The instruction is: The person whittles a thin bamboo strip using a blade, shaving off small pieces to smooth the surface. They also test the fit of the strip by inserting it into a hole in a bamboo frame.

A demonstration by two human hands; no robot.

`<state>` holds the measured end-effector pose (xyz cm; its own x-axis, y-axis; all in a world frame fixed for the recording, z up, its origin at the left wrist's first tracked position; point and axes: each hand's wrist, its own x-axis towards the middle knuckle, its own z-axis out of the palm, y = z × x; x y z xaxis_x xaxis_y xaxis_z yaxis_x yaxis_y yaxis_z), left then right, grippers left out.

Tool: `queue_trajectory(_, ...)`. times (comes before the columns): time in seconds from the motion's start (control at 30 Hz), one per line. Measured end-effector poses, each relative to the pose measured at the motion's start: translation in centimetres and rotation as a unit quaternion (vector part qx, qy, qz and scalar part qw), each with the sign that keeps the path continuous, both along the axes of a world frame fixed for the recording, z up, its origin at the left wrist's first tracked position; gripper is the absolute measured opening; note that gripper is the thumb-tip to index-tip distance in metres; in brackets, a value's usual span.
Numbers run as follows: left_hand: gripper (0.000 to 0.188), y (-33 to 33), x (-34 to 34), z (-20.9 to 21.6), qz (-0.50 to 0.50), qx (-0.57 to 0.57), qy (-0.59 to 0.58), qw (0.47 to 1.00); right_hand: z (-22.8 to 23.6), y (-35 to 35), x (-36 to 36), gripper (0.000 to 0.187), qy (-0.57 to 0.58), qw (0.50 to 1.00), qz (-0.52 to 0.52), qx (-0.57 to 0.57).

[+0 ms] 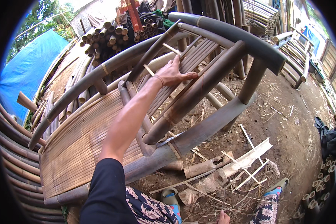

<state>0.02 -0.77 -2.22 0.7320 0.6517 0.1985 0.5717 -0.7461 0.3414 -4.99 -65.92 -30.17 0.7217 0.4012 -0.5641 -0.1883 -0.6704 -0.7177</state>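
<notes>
Tarp edge: far left, a blue tarp (pixel 30 63) slopes down behind a stack of curved poles (pixel 18 160).
Bamboo chair: here's the centrepiece, the bamboo chair (pixel 82 149), tilted across the middle, its slatted seat toward us and to the left.
Pale strips: two pale strips (pixel 149 70) poke out past the frame, beside the wrist and fingertips.
Left hand: and the left hand (pixel 171 74) is right on it, fingers spread, thumb wide, resting on the slats with no closed grip to see.
Slat panel: the step looks like seating or checking these dark slats (pixel 160 99); the next move probably calls for steady pressure while they're evened up.
Right hand: only a bit of the right hand (pixel 223 217) peeks in at the bottom; can't tell its opening or hold.
Ground: split offcuts (pixel 254 153) lie scattered right of the chair.
</notes>
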Motion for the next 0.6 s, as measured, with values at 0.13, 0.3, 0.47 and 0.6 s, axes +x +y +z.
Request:
queue_trajectory(0.13,0.114,-1.4,0.0,1.6,0.016,-0.043,-0.029,0.999,-1.2,-1.3,-0.2,0.056,-0.012,1.0,0.012,-0.002)
queue_trajectory(0.3,0.098,-0.8,1.0,1.7,-0.015,0.033,-0.065,0.997,-6.9,-4.0,0.3,0.056,-0.051,0.998,0.032,0.007)
queue_trajectory(0.47,0.041,-11.4,-0.7,-0.1,-0.027,0.259,-0.336,0.905,-1.2,-2.3,0.2,0.052,0.137,0.982,-0.12,0.06)
queue_trajectory(0.6,0.005,-28.1,-6.3,-5.2,-0.344,-0.132,-0.269,0.89,-1.2,-2.8,0.3,0.049,0.141,0.977,-0.15,0.06)
